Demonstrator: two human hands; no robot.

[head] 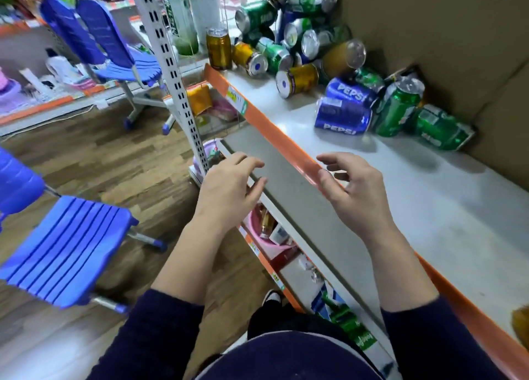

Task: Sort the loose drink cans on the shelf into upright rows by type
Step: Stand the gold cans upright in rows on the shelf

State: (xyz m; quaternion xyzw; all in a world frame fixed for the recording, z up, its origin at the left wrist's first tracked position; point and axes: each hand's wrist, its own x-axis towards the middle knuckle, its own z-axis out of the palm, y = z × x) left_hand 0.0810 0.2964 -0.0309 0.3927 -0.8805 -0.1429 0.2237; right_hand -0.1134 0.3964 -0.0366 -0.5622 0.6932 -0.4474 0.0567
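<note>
Cans (274, 55) lie in a mixed heap at the far end of the shelf (429, 208), green, gold and blue, mostly on their sides, with one gold can (219, 49) upright by the orange edge strip (272, 128) and two Pepsi cans (343, 112) nearer. The left hand (229, 188) and the right hand (352, 190) hover empty at the front edge, fingers loosely spread and a little curled, well apart from the heap. Pulling a can from low in the pile would likely set the upper ones rolling, perhaps off the shelf.

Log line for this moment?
left hand: open, empty | right hand: open, empty, over shelf edge | cans: heaped, mostly lying | gold can: upright
</note>
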